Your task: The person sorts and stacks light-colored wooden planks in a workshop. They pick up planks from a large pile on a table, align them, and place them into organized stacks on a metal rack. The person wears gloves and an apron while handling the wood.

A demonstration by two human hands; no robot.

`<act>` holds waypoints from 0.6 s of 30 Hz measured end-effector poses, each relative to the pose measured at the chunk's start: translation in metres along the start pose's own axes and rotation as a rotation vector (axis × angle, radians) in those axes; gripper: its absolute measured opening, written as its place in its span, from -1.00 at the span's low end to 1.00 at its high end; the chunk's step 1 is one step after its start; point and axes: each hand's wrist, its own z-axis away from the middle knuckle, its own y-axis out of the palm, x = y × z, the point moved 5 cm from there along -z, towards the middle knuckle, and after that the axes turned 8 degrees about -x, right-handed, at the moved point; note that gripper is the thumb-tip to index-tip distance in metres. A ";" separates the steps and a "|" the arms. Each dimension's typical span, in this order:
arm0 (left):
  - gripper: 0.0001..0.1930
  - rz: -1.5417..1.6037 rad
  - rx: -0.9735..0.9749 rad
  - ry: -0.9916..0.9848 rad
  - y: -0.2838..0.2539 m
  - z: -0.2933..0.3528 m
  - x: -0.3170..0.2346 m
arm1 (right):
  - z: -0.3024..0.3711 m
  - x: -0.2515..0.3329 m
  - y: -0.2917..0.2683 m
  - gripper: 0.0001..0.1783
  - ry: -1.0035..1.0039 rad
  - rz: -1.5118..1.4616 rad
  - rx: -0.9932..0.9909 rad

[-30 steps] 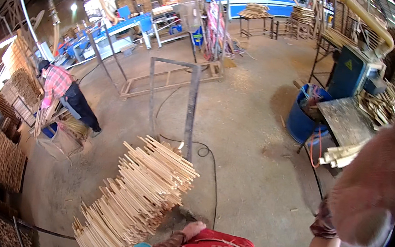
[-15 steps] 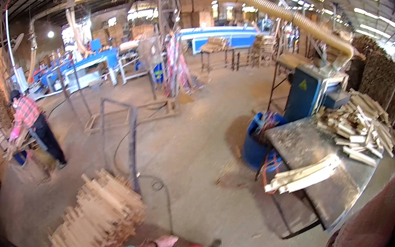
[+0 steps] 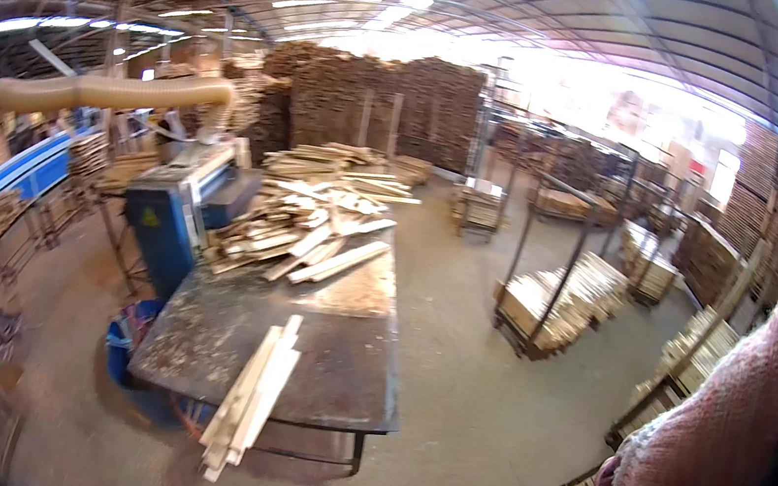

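A pink knitted glove (image 3: 710,437) covers my right hand, raised very close at the right edge of the view. A patterned cuff and a bit of bare forearm show below it. Its fingers run out of the picture, so whether it holds anything is hidden. My left hand is out of view. Ahead stands a dark worktable (image 3: 332,364). A small bundle of pale wooden strips (image 3: 256,393) lies across its near edge, sticking out over it. Farther back on the table is a loose heap of wooden strips (image 3: 311,232).
A blue machine (image 3: 156,235) with a beige ribbed hose (image 3: 102,93) adjoins the table's left side. Below it stands a blue barrel (image 3: 131,346). Trolleys of stacked wood (image 3: 565,303) line the right, and tall wood stacks (image 3: 379,102) rise behind.
My view has swung right and up; the table now lies ahead. My left hand, the red cloth and the floor stack of strips have left the view. The gloved hand stays at the right edge.
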 end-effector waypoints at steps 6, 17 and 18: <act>-0.59 -0.292 -0.315 0.167 0.078 -0.087 -0.070 | 0.023 -0.087 -0.069 -0.27 0.027 0.205 -0.071; -0.73 -0.583 -0.450 0.123 0.294 -0.215 0.025 | -0.006 -0.286 -0.031 -0.28 -0.067 0.113 -0.137; -0.77 -0.568 -0.386 0.117 0.291 -0.240 0.028 | -0.013 -0.302 -0.017 -0.28 -0.093 0.082 -0.135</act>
